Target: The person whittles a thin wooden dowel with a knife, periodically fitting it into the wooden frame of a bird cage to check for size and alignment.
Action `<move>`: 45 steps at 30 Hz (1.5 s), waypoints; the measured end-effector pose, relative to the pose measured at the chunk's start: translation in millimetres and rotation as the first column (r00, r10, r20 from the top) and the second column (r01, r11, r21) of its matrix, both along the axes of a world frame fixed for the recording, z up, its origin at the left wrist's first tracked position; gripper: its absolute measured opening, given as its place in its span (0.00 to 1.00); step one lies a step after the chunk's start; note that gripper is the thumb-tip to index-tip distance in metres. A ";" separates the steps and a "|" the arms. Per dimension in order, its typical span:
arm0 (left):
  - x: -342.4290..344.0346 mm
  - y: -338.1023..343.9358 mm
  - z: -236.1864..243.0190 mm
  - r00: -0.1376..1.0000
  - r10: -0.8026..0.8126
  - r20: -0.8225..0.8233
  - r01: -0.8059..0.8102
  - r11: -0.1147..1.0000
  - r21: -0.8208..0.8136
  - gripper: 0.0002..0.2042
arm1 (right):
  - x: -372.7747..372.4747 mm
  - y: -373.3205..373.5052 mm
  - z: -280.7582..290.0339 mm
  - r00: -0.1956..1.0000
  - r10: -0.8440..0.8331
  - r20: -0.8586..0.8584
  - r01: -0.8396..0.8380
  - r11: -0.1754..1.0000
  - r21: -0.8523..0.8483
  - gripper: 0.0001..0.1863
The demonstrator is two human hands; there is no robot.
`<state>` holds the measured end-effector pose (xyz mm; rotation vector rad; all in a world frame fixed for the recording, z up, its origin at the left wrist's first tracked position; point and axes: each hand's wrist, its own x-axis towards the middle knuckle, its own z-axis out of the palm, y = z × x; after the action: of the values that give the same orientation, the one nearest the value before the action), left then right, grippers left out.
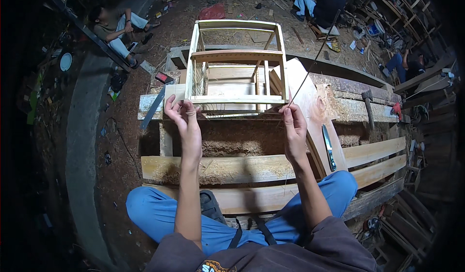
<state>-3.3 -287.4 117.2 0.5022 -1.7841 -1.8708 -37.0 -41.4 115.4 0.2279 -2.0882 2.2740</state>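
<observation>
A small open box frame (237, 99) of pale wooden slats stands on the workbench in front of me, with a browner crossbar in its upper part. My left hand (184, 119) is at its near left corner, fingers bent and thumb against the lower rail; the fingertips are partly hidden. At the near right corner, my right hand (294, 127) pinches a long thin dark rod (315, 63), which slants up and away to the right. Its lower end is lost in my fingers.
Beside the frame lie a metal strip (153, 108), a red-and-black box (163, 77) and a wide board (322, 122) with a knife (329, 148) on it. A hammer (368, 108) rests farther right. Shavings cover the bench planks (232, 169). Several people sit around.
</observation>
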 end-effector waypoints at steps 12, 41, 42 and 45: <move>5.8 36.8 7.8 0.994 0.106 -0.039 -0.110 0.985 -0.135 0.26 | 8.5 14.4 4.5 1.000 0.025 0.004 -0.024 0.997 -0.075 0.11; 37.0 172.8 37.2 0.829 -0.559 -0.007 0.303 0.459 -0.835 0.20 | 89.9 111.0 33.4 0.998 0.005 0.060 -0.035 0.854 0.520 0.11; 36.3 183.2 35.2 0.827 -0.562 0.023 0.293 0.395 -0.871 0.21 | 95.3 119.4 33.4 0.999 -0.028 0.022 0.009 0.806 0.592 0.10; 36.4 211.4 20.0 0.790 -0.586 0.180 0.378 0.235 -0.895 0.15 | 106.7 153.3 37.2 0.995 -0.006 -0.097 0.085 0.534 0.841 0.07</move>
<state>33.2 -76.0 137.2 -0.7483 -2.6276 -0.8076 69.8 111.9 152.6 0.2711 -2.9105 0.9659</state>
